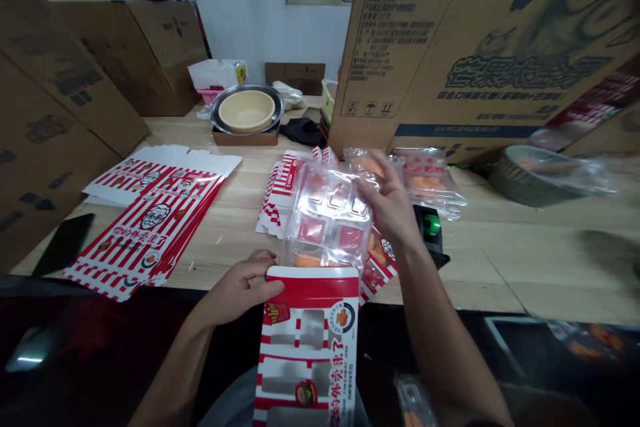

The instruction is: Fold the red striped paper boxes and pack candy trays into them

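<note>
Head camera view: a flat red-and-white printed carton (307, 340) with cut-out windows is held upright at its top edge by the left hand (235, 287), the fingers curled against the carton and pressed together around that edge. Its lower part hangs below the front edge of the light wooden bench (480, 260). Directly above the carton's top edge, a clear plastic blister pack (327, 213) with red and orange contents is gripped near its upper corner by the right hand (387, 203), pinched between the fingers and thumb. Two more clear packs (430, 180) lie just beyond that hand, and a small black item with a green part (430, 227) is seen beside its wrist. Further printed cartons are laid out on the bench: a striped flat stack (145, 233) at the left, and a smaller stack (275, 197) just left of the blister pack. A black smartphone (64, 243) lies near the left stack. Towards the back, a beige bowl (246, 111) sits in a metal tray. A large printed cardboard box (450, 53) stands upright at the right, and a woven basket (535, 177) is placed on the bench near it.
</note>
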`<state>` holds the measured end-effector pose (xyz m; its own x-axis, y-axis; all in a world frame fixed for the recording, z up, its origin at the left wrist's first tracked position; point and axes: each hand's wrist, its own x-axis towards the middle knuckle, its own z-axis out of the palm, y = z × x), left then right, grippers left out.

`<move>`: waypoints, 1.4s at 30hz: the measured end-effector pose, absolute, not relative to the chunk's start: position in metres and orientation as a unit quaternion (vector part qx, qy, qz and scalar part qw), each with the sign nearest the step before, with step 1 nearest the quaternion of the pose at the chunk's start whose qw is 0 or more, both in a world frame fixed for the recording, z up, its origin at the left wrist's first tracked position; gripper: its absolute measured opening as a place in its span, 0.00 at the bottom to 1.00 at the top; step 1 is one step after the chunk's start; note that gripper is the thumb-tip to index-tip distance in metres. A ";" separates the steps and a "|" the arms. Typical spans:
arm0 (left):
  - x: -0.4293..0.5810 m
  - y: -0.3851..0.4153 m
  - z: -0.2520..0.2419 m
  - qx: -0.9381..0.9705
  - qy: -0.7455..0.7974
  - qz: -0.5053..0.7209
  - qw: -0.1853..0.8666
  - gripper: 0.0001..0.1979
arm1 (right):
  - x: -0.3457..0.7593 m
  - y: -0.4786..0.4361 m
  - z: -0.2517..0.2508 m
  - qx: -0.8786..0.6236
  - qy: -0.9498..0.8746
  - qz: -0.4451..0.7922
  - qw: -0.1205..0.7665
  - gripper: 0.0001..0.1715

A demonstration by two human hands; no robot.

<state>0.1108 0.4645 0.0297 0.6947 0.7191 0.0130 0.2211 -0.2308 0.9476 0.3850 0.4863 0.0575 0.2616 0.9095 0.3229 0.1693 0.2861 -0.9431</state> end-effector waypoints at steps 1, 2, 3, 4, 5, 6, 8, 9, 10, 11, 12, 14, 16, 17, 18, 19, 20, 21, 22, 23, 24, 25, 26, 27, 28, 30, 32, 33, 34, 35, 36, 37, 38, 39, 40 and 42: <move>0.112 0.463 0.029 0.757 0.299 0.235 0.531 0.10 | 0.388 0.489 0.060 -0.507 -0.531 0.319 0.599 0.20; 0.112 0.462 0.027 0.757 0.292 0.248 0.529 0.09 | 0.390 0.490 0.062 -0.494 -0.531 0.347 0.594 0.16; 0.113 0.460 0.024 0.747 0.294 0.271 0.531 0.08 | 0.390 0.489 0.062 -0.481 -0.534 0.375 0.586 0.12; 0.113 0.459 0.021 0.728 0.301 0.304 0.535 0.06 | 0.390 0.487 0.061 -0.471 -0.554 0.392 0.564 0.09; 0.114 0.457 0.017 0.699 0.313 0.344 0.543 0.04 | 0.389 0.484 0.059 -0.461 -0.583 0.407 0.531 0.08; 0.116 0.455 0.013 0.663 0.329 0.385 0.552 0.04 | 0.386 0.480 0.055 -0.448 -0.615 0.426 0.490 0.08; 0.119 0.453 0.007 0.592 0.357 0.446 0.569 0.12 | 0.378 0.470 0.044 -0.411 -0.658 0.490 0.398 0.11; 0.121 0.452 0.006 0.568 0.368 0.456 0.578 0.15 | 0.373 0.464 0.037 -0.390 -0.659 0.531 0.363 0.14; 0.123 0.452 0.004 0.553 0.379 0.452 0.588 0.15 | 0.369 0.458 0.029 -0.375 -0.647 0.570 0.340 0.17; 0.123 0.452 0.004 0.545 0.390 0.435 0.601 0.13 | 0.365 0.452 0.022 -0.369 -0.630 0.600 0.328 0.18; 0.123 0.452 0.004 0.540 0.400 0.414 0.614 0.11 | 0.361 0.446 0.014 -0.372 -0.610 0.619 0.325 0.17; 0.120 0.454 0.003 0.527 0.418 0.386 0.632 0.09 | 0.356 0.435 0.003 -0.396 -0.564 0.627 0.364 0.14; 0.114 0.456 0.002 0.515 0.425 0.399 0.629 0.10 | 0.354 0.427 -0.004 -0.417 -0.509 0.614 0.436 0.13; 0.111 0.456 0.002 0.522 0.424 0.408 0.617 0.10 | 0.353 0.423 -0.006 -0.422 -0.483 0.609 0.466 0.13; 0.108 0.457 0.000 0.536 0.424 0.408 0.605 0.10 | 0.352 0.420 -0.007 -0.425 -0.467 0.608 0.482 0.14; 0.105 0.457 -0.001 0.554 0.425 0.395 0.597 0.10 | 0.352 0.417 -0.007 -0.430 -0.465 0.606 0.481 0.14; 0.103 0.457 -0.003 0.572 0.428 0.373 0.592 0.11 | 0.352 0.415 -0.006 -0.437 -0.476 0.601 0.471 0.15; 0.103 0.457 -0.004 0.587 0.432 0.350 0.588 0.12 | 0.352 0.413 -0.005 -0.441 -0.495 0.591 0.459 0.17; 0.104 0.456 -0.006 0.597 0.436 0.330 0.587 0.14 | 0.351 0.411 -0.003 -0.441 -0.520 0.578 0.449 0.19; 0.106 0.455 -0.007 0.604 0.439 0.316 0.585 0.15 | 0.351 0.409 -0.002 -0.436 -0.545 0.562 0.443 0.21; 0.108 0.454 -0.007 0.615 0.441 0.306 0.578 0.17 | 0.350 0.408 -0.001 -0.430 -0.565 0.550 0.441 0.22; 0.112 0.453 -0.007 0.630 0.444 0.304 0.560 0.18 | 0.349 0.407 -0.001 -0.424 -0.573 0.544 0.443 0.22; 0.116 0.451 -0.007 0.647 0.453 0.311 0.529 0.17 | 0.346 0.407 -0.001 -0.422 -0.568 0.545 0.450 0.22; 0.120 0.448 -0.005 0.662 0.471 0.332 0.480 0.15 | 0.343 0.408 -0.003 -0.430 -0.546 0.551 0.461 0.23; 0.124 0.445 -0.003 0.674 0.495 0.362 0.412 0.14 | 0.339 0.409 -0.004 -0.447 -0.509 0.561 0.475 0.24; 0.130 0.434 0.002 0.696 0.532 0.415 0.247 0.14 | 0.327 0.415 -0.006 -0.486 -0.409 0.574 0.517 0.27; 0.135 0.418 0.008 0.741 0.527 0.396 0.130 0.19 | 0.311 0.423 -0.002 -0.499 -0.307 0.574 0.573 0.26; 0.138 0.410 0.009 0.771 0.511 0.363 0.110 0.23 | 0.301 0.428 0.004 -0.490 -0.268 0.572 0.600 0.26; 0.140 0.401 0.011 0.797 0.492 0.332 0.112 0.31 | 0.291 0.431 0.011 -0.473 -0.245 0.568 0.627 0.26; 0.142 0.393 0.011 0.814 0.475 0.309 0.129 0.39 | 0.281 0.434 0.020 -0.455 -0.242 0.560 0.649 0.26; 0.144 0.387 0.011 0.817 0.467 0.298 0.158 0.45 | 0.271 0.435 0.030 -0.442 -0.259 0.549 0.660 0.25; 0.144 0.382 0.011 0.807 0.469 0.301 0.195 0.48 | 0.262 0.435 0.039 -0.427 -0.290 0.539 0.665 0.24; 0.143 0.378 0.012 0.784 0.481 0.311 0.239 0.45 | 0.254 0.433 0.048 -0.406 -0.330 0.538 0.661 0.21; 0.142 0.377 0.012 0.751 0.498 0.326 0.286 0.40 | 0.248 0.430 0.055 -0.380 -0.373 0.541 0.651 0.17; 0.139 0.377 0.014 0.709 0.518 0.347 0.328 0.34 | 0.245 0.427 0.060 -0.353 -0.418 0.541 0.638 0.12; 0.131 0.382 0.019 0.620 0.547 0.414 0.381 0.29 | 0.249 0.422 0.061 -0.317 -0.514 0.481 0.636 0.05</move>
<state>0.1311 0.3816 0.0192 0.0585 0.9936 0.0961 0.3633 -0.1109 0.9250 0.2487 0.4218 0.0615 0.0096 0.9372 0.3485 -0.2855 0.3366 -0.8973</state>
